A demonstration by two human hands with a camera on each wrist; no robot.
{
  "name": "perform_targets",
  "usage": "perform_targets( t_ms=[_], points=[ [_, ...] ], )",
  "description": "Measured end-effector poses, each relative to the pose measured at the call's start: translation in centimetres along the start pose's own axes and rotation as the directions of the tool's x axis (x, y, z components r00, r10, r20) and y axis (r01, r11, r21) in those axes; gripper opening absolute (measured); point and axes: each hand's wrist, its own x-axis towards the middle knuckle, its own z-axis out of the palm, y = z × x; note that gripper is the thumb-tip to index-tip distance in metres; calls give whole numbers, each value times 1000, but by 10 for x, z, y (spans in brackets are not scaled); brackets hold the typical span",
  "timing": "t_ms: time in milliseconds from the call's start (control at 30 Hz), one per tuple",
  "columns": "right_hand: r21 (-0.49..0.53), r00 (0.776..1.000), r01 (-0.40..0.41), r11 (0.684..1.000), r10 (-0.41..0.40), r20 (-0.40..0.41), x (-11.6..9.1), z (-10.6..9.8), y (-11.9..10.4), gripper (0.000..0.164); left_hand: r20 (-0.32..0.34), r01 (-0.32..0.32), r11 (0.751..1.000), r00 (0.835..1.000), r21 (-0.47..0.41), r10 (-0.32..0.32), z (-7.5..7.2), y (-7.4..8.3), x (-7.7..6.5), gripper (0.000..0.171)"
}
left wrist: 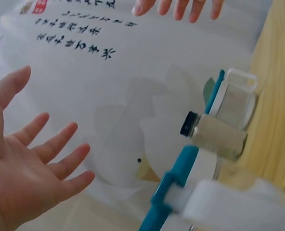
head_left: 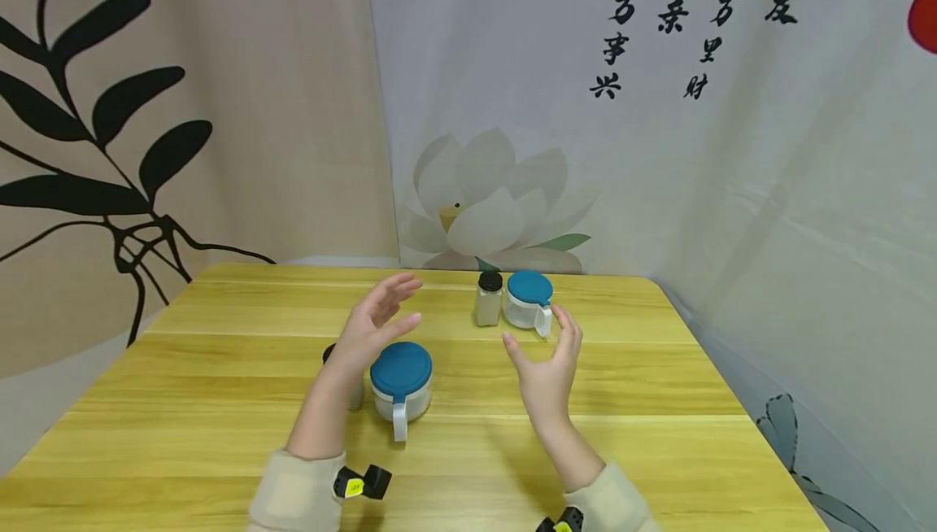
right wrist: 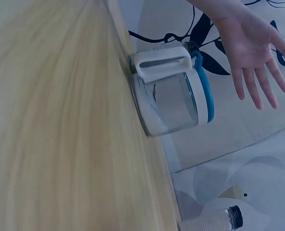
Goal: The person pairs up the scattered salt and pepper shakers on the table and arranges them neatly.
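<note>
My left hand (head_left: pixel 373 320) is raised with fingers extended, beside and above a near glass jar with a blue lid and white handle (head_left: pixel 401 369). It touches nothing. Partly hidden behind that forearm is a black-capped bottle (head_left: pixel 356 396). Further right, my right hand (head_left: pixel 549 369) holds nothing, its thumb and fingers spread apart. Just beyond its fingertips stand a second blue-lidded jar (head_left: pixel 529 292) and another black-capped bottle (head_left: pixel 489 302), side by side and upright. In the right wrist view the near jar (right wrist: pixel 171 101) shows clear glass walls, and the left palm (right wrist: pixel 251 43) faces the camera.
Everything stands on a wooden table (head_left: pixel 622 385) with yellowish planks. Behind it hang printed cloths, one with a dark leafy plant (head_left: pixel 95 117), the other with a pale lotus (head_left: pixel 498 198) and black characters. Each wrist carries a small black device (head_left: pixel 362 483).
</note>
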Motion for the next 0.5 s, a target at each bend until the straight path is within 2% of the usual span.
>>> perform_targets(
  t_ms=[233,500],
  points=[
    [-8,1000,9,1000,-9,20,4,-10,6,77,-11,48,997,999,-53,-49,19,2,3,54],
    [-29,1000,9,1000,-9,22,9,-16,7,79,-35,44,993,998,-105,-48,37,1,9,54]
  ],
)
